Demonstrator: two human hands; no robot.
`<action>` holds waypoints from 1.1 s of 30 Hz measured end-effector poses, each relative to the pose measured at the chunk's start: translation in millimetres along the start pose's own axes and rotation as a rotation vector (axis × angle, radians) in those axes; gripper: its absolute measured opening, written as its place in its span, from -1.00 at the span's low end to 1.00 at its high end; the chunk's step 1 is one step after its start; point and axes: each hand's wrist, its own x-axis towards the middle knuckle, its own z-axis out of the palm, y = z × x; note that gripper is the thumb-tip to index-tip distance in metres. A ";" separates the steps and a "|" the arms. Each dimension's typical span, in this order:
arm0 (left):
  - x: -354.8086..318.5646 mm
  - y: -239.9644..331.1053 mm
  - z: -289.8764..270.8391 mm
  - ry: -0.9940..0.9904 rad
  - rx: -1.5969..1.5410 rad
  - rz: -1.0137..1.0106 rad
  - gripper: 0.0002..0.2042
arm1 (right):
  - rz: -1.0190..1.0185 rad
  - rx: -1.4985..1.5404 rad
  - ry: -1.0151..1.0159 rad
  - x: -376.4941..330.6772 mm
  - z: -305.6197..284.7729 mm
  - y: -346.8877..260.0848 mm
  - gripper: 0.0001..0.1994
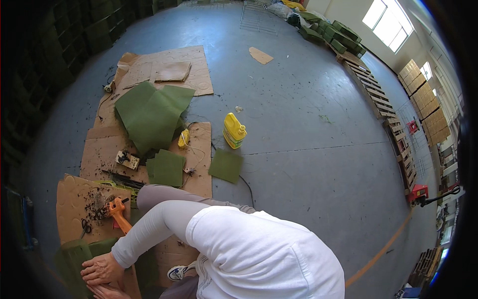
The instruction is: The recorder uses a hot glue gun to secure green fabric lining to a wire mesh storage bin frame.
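At the lower left my right hand [102, 269] lies with fingers stretched out on a folded green sheet [74, 256]. My left hand [108, 291] is just below it, partly cut off by the lower edge; its visible fingers are extended on the same green material. Neither hand visibly grips anything. Beyond my right forearm an orange tool shaped like a glue gun [118, 214] rests on a cardboard sheet [69, 204] with dark residue. Dark-handled scissors [85, 227] lie near it.
Large green sheets [152, 114] and smaller green pieces [167, 168] lie on cardboard ahead. A yellow jug [233, 130] stands on the floor, with a square green piece [225, 165] and cable nearby. Wooden pallets [371, 89] line the right; stacked green blocks [99, 35] fill the far left.
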 end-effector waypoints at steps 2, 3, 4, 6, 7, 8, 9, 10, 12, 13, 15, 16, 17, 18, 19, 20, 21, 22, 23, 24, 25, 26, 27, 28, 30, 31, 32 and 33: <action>1.0 -4.6 4.0 -0.040 0.020 -0.019 -0.61 | -0.030 -0.029 0.004 -3.1 -1.9 4.1 0.14; 1.2 -6.8 5.4 -0.077 0.038 -0.036 -0.61 | -0.058 -0.063 0.007 -4.2 -3.4 6.9 0.14; 2.2 -3.4 3.8 -0.080 0.036 -0.034 -0.61 | -0.055 -0.062 0.005 -8.2 -3.3 10.5 0.14; 6.2 5.6 -2.0 -0.009 0.001 -0.032 -0.62 | -0.029 -0.126 0.059 -14.1 -0.4 22.4 0.17; 5.9 4.8 -1.5 -0.011 -0.001 -0.030 -0.62 | -0.026 -0.127 0.058 -15.2 -2.2 28.6 0.17; 5.1 3.0 -0.4 -0.003 0.018 -0.024 -0.61 | 0.004 -0.132 0.031 -16.3 -5.1 35.6 0.17; 4.4 1.5 0.3 0.005 0.038 -0.017 -0.61 | 0.034 -0.137 0.003 -17.0 -5.6 41.7 0.18; 4.2 1.4 0.9 0.005 0.032 -0.013 -0.61 | 0.013 -0.186 0.064 -19.2 -6.2 48.1 0.15; 4.0 1.3 -0.4 0.007 0.065 0.000 -0.61 | 0.030 -0.197 0.055 -22.2 -5.3 50.6 0.15; 4.3 0.5 -2.3 0.008 0.060 0.004 -0.61 | 0.041 -0.200 0.049 -22.1 -4.4 50.6 0.15; 7.2 -2.9 -7.5 -0.075 0.060 0.001 -0.61 | 0.047 -0.199 0.041 -21.8 -1.9 49.4 0.16; 10.0 -8.2 -9.6 0.006 0.091 0.071 -0.64 | 0.053 -0.214 0.030 -20.4 -0.8 48.4 0.16; 16.8 -11.2 -14.6 0.004 0.088 0.071 -0.64 | 0.062 -0.229 0.017 -20.8 -0.4 48.4 0.16; 25.4 -13.8 -21.0 -0.124 0.026 -0.006 -0.65 | 0.065 -0.228 0.014 -21.9 -0.2 49.2 0.16; 31.7 -16.5 -25.6 -0.252 -0.034 -0.085 -0.66 | 0.076 -0.201 0.002 -22.3 0.5 49.5 0.17; 37.3 -19.7 -23.7 -0.106 -0.104 -0.064 -0.67 | 0.087 -0.172 -0.010 -22.9 1.4 49.9 0.17; 49.3 -21.5 -26.4 -0.110 -0.103 -0.067 -0.67 | 0.088 -0.167 -0.013 -22.9 2.2 50.4 0.17; 66.0 -21.8 -30.5 -0.160 -0.068 -0.060 -0.66 | 0.069 -0.193 -0.009 -23.2 3.2 51.4 0.17; 78.2 -25.0 -29.6 -0.208 -0.031 -0.053 -0.65 | 0.048 -0.218 -0.004 -22.4 4.1 52.0 0.16; 88.2 -35.6 -17.8 -0.193 -0.037 -0.043 -0.65 | 0.047 -0.237 -0.003 -21.7 -2.7 52.0 0.16; 97.0 -56.1 5.0 -0.046 0.107 0.117 -0.64 | 0.049 -0.240 -0.001 -21.4 -3.8 51.2 0.16; 103.3 -67.8 19.0 0.102 0.251 0.277 -0.62 | 0.050 -0.242 0.000 -21.4 -3.5 51.1 0.16; 110.0 -68.3 18.3 0.100 0.249 0.276 -0.62 | 0.051 -0.240 -0.002 -21.3 -2.2 51.0 0.16; 118.3 -67.8 13.2 -0.154 0.184 0.091 -0.60 | 0.057 -0.195 -0.005 -19.7 -0.4 50.0 0.16; 119.3 -105.9 29.8 -0.457 -0.010 -0.177 -0.58 | 0.044 -0.140 0.004 -8.4 4.8 45.6 0.17; 126.4 -100.8 42.1 -0.468 -0.028 -0.156 -0.58 | 0.063 -0.135 -0.017 -14.7 0.9 48.1 0.18; 129.9 -93.5 53.7 -0.469 -0.062 -0.146 -0.58 | 0.081 -0.130 -0.037 -21.6 -1.4 51.5 0.18; 130.5 -84.0 65.6 -0.471 -0.096 -0.137 -0.58 | 0.102 -0.141 -0.052 -30.3 -3.0 56.7 0.18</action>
